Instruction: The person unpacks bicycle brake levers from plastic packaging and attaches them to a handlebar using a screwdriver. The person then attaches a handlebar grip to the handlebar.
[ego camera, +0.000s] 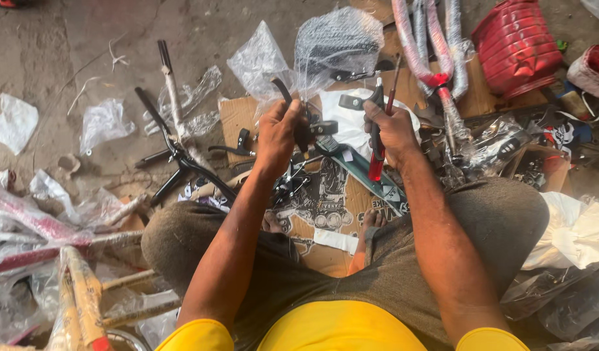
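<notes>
Far left, on the concrete floor (46,52), we note crumpled clear plastic wrap (104,123) and, lower down, paper-wrapped frame tubes (85,299). A black metal handlebar and stem assembly (176,153) lies just left of our left knee, its long bar running up and away from us.

Left hand (278,133): fingers closed around a black curved brake lever with its clamp (300,123). The lever's long axis stands nearly upright, the curved tip above the knuckles and the clamp body poking out toward the right hand. The lever sits at centre, above a flattened brown cardboard sheet with black printed graphics (325,195), between our knees.

Right hand (393,130): grip pressed shut on two slim tools, a red-handled screwdriver (376,153) and a thinner dark rod (391,91). Both run roughly vertical, parallel to the lever, tips up. The clamp lies just left of this hand, near but apart; the right hand is the nearer free tool-bearer, the left already has the lever.

Containers: a clear plastic bag (335,42) behind the hands holds a dark ribbed part, kind not certain. Further right, red-and-white plastic-wrapped frame tubes (436,58), then a red ribbed plastic basket (517,45), tipped over; its contents we cannot tell. White cloth (572,234) lies beside the right knee.
</notes>
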Tool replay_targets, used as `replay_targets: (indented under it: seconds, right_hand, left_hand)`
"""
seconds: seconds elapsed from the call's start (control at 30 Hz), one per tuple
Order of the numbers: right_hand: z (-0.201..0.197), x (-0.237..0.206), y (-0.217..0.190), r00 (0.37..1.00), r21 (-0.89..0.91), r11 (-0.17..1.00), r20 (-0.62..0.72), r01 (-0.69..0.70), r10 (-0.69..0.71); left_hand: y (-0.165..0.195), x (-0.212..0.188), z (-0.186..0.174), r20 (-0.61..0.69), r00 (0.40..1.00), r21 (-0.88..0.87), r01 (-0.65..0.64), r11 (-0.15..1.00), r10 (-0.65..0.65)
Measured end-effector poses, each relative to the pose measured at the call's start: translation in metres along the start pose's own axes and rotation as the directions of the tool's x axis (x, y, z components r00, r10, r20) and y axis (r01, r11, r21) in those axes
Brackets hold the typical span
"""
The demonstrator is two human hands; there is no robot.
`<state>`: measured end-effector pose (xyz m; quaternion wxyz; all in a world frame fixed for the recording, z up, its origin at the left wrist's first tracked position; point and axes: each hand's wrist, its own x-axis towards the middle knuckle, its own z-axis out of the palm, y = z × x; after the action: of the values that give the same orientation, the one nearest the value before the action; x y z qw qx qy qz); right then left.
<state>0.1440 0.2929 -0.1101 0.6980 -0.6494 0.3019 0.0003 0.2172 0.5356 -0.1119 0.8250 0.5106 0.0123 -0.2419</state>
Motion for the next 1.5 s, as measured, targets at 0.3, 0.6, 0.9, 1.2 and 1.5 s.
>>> replay_targets:
  seconds: [0.3,0.6,0.9,1.2,1.5]
  right_hand:
    - [0.051,-0.024,0.013,0.978,0.083,0.985,0.131,0.155,-0.165]
    - [0.016,0.004,0.015,0.989,-0.145,0.989,-0.138,0.038,-0.059]
    - [-0.024,0.014,0.015,0.972,0.114,0.993,-0.229,-0.020,0.046]
    - [0.000,-0.033,0.024,0.992,0.494,0.861,0.099,-0.117,0.078]
    - [0.037,-0.061,-0.003,0.983,-0.212,0.975,0.179,0.068,-0.029]
  left_hand:
    - [-0.034,-0.014,0.020,0.182,0.972,0.195,0.109,0.975,-0.146]
    - [-0.021,0.001,0.007,-0.145,0.930,0.014,0.344,0.939,-0.339]
    - [-0.001,0.015,-0.018,-0.023,0.989,-0.266,0.136,0.954,-0.148]
    - [-0.010,0.021,-0.017,-0.014,0.999,-0.077,0.027,0.997,-0.028]
    - [0.001,0.035,-0.045,-0.230,0.965,-0.014,-0.130,0.991,0.124]
